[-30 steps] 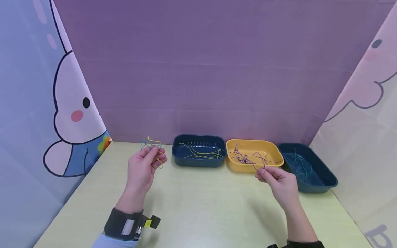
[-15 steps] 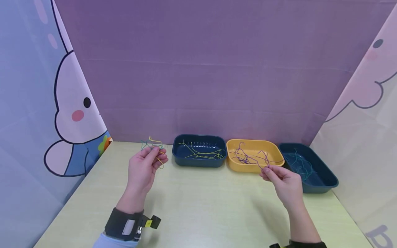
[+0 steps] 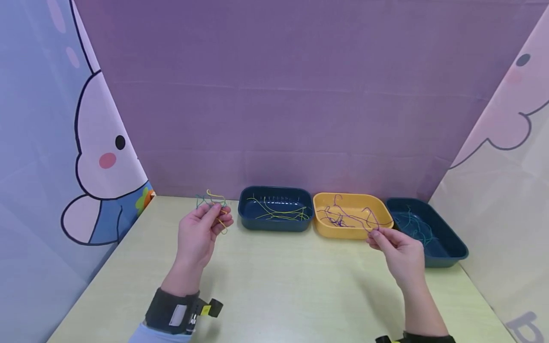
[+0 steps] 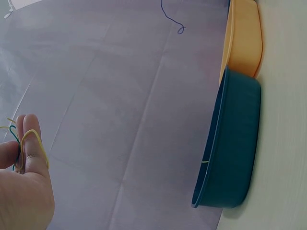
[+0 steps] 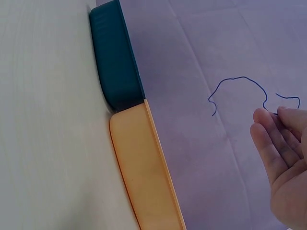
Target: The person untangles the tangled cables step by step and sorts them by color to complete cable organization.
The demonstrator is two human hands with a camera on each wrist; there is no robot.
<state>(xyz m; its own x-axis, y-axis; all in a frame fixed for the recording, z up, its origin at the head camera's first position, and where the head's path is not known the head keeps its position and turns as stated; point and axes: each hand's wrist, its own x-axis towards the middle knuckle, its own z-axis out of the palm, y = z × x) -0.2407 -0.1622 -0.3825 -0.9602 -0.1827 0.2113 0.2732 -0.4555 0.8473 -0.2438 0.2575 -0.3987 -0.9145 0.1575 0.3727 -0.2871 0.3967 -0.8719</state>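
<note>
My left hand pinches a small bunch of yellow string and green string between thumb and fingers, left of the trays. Between the thumb and fingertips of my right hand is one thin purple string, its curly ends hanging free. That hand hovers just in front of the yellow tray, partly hiding the right dark blue tray. Tangled purple strings lie in the yellow tray. Yellow strings lie in the left dark blue tray, green strings in the right one.
The trays stand side by side at the back of the pale table, against a purple cloth backdrop. Cartoon-printed cloths flank the table. Each wrist wears a black strap with a small camera.
My right hand has drifted to the right with the purple string, which now stretches across the yellow tray's front right. The left hand has barely moved.
</note>
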